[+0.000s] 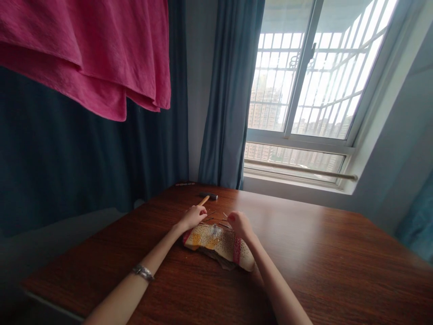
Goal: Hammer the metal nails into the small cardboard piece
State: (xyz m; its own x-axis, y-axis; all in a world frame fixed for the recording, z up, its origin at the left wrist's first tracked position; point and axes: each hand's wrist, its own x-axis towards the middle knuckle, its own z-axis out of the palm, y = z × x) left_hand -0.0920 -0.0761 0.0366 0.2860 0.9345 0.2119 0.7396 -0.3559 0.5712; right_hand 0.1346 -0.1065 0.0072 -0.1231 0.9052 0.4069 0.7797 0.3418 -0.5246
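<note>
A patterned cloth (219,243), cream and orange with pink bands, lies folded on the brown wooden table (321,262). My left hand (194,215) rests at its far left edge with the fingers curled, near several thin metal nails or pins (216,216) scattered beyond the cloth. At the cloth's far right edge my right hand (238,223) sits with its fingers closed in a pinch. What either hand holds is too small to make out. A small metal clip (214,228) stands on the cloth between the hands. A bracelet is on my left wrist (144,272).
A hammer (208,197) with a wooden handle lies on the table just beyond my left hand. A dark flat object (185,184) sits at the table's far edge. A pink cloth (84,49) hangs overhead at the upper left. Blue curtains and a barred window stand behind the table.
</note>
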